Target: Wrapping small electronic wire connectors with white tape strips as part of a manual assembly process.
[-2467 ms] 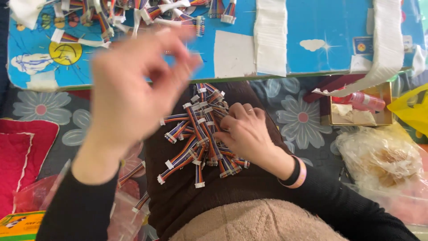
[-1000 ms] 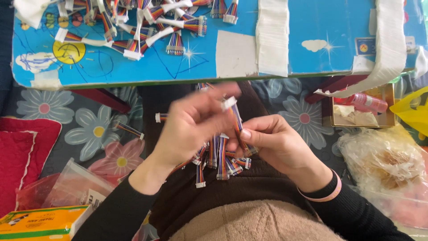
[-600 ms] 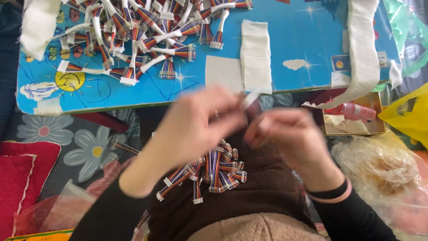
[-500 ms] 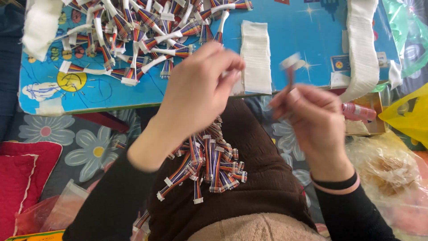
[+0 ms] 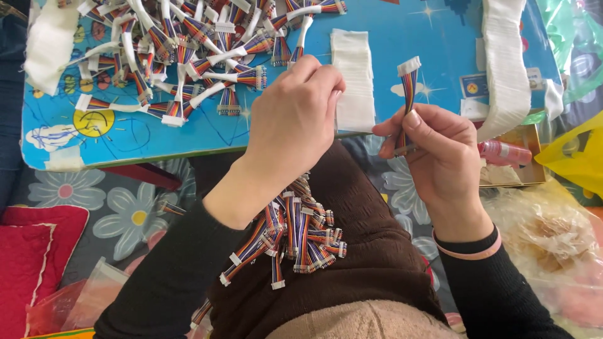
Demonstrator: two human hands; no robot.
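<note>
My right hand (image 5: 433,154) holds a short rainbow ribbon cable (image 5: 407,81) upright, its white connector at the top. My left hand (image 5: 295,119) reaches to the near edge of a white strip stack (image 5: 352,75) on the blue table, fingers pinched together; whether a strip is between them is hidden. Several loose ribbon cables (image 5: 292,235) lie in a pile on my lap. A heap of cables wrapped with white strips (image 5: 188,44) covers the table's far left.
The low blue table (image 5: 125,135) has cartoon drawings. A longer white strip stack (image 5: 502,63) lies at its right. A pink-capped tube (image 5: 505,152) rests on a small box. Yellow bag (image 5: 581,163) right, red cushion (image 5: 28,251) left, plastic bags near.
Both hands rose from the lap pile. My right hand took one cable and lifted it upright; my left hand moved away from it to the white strip stack.
</note>
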